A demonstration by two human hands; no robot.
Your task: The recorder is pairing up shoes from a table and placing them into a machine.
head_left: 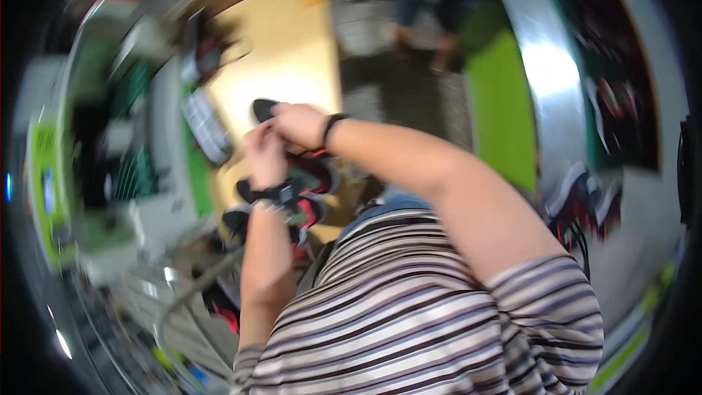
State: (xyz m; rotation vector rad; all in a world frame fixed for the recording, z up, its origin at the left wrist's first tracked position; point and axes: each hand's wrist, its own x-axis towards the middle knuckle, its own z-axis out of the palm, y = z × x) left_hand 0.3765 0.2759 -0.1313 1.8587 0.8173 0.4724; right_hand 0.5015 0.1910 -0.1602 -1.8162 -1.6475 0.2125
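Observation:
The picture is blurred by motion. My left hand (265,155) and my right hand (298,124) are raised close together over a black and red shoe (311,174). Both hands have their fingers curled at its upper part, near a dark toe or tongue piece (262,109). What exactly each finger pinches is too blurred to tell. A second black and red shoe (303,210) lies just below, near my left wrist, which wears a dark watch (272,194). My right wrist has a black band (332,128).
The shoes lie on a tan table (292,44). A green and white stand with dark items (124,139) is at the left. A curved metal rail (545,80) and green panel (501,110) are at right. Another person's legs (420,22) stand beyond.

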